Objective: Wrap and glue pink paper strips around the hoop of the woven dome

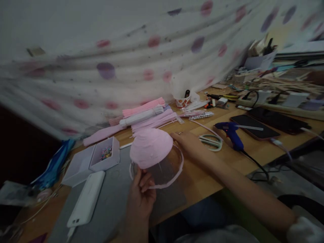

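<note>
A pale pink, dome-shaped piece (pixel 151 146) with a layered, papery surface is held up in front of me. A pink-wrapped ring (pixel 180 168) with a clear sheet inside it curves out below and to the right of the dome. My left hand (pixel 143 194) pinches the near lower edge of the dome, its fingers curled beside the ring. At the dome's right edge, my right hand (pixel 186 144) grips the piece between thumb and fingers; its fingertips are partly hidden. Scissors (pixel 212 142) with pale green handles lie just right of my right hand.
A grey mat (pixel 106 202) carries a white power bank (pixel 87 199). An open box (pixel 111 158) of colourful beads stands at the left. Pink and white paper strips (pixel 152 118) lie behind. At the right are a blue glue gun (pixel 231 133), phones (pixel 254 126) and a power strip (pixel 278 106).
</note>
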The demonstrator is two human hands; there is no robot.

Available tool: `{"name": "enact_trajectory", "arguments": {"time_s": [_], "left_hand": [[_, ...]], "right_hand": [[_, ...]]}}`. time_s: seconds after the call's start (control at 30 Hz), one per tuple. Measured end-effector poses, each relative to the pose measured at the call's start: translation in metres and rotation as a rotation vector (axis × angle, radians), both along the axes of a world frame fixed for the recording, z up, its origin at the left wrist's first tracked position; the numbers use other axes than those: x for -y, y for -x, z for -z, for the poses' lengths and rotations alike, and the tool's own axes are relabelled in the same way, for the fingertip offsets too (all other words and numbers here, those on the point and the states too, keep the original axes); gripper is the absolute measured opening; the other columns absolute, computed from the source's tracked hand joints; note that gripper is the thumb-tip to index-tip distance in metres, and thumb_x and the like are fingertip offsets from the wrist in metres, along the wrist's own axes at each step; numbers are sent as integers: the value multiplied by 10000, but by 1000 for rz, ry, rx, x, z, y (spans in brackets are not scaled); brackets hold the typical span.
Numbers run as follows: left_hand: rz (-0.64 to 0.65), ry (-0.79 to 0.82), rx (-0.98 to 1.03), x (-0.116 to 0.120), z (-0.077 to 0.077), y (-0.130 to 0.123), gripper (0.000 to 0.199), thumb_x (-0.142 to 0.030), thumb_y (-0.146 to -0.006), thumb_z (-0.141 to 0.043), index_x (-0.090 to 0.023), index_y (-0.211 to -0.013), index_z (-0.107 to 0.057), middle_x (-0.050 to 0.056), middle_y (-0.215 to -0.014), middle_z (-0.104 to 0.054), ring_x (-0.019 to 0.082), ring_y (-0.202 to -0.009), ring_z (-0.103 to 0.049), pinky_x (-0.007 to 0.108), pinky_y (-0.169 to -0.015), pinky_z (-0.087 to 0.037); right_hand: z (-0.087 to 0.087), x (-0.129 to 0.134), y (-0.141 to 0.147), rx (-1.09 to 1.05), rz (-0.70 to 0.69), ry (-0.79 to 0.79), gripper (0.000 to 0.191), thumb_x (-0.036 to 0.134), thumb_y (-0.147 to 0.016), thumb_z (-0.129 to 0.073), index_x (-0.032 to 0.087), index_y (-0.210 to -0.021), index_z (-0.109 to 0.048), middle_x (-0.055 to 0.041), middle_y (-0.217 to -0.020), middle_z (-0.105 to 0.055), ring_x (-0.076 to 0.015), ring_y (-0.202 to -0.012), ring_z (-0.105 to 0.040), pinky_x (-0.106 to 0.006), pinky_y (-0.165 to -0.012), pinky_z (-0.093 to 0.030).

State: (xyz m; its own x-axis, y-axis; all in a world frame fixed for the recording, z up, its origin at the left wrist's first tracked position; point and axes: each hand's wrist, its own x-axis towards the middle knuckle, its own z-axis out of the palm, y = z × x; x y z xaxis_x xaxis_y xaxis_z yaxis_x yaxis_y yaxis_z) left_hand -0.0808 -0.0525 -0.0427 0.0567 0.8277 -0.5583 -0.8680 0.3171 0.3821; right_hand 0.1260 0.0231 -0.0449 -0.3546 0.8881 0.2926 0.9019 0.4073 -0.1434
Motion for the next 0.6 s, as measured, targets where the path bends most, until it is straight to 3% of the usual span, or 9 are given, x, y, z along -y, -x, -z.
{"name": "enact_trajectory", "arguments": {"time_s": [0.17,0.33,0.6], "left_hand": [[11,-19,37,0,1,-1,494,-260,-1049,-260,-139,-640,-508,-102,-402,-355,-19,-269,-315,55,-355,-378],[3,-99,19,3,11,4,448,-241,-1040,-301,-159,-639,-483,-105,-429,-354,-1,-291,-329,115,-432,-465],[-151,-52,39,-1,15,0,418,-238,-1031,-358,-155,-637,-470,-105,-437,-338,-6,-303,-317,88,-337,-294]], "right_hand": [[3,-11,-4,72,-65,-10,235,96,-898,-543,137,-1117,-621,-137,-973,-730,-270,-912,-673,-350,-816,-392],[13,-21,-5,112,-102,-37,253,83,-881,-546,131,-1117,-623,-140,-951,-735,-277,-925,-684,-404,-914,-385],[31,-25,-2,109,-125,-74,197,142,-916,-516,155,-1081,-622,-108,-909,-736,-250,-876,-680,-392,-909,-388]]}}
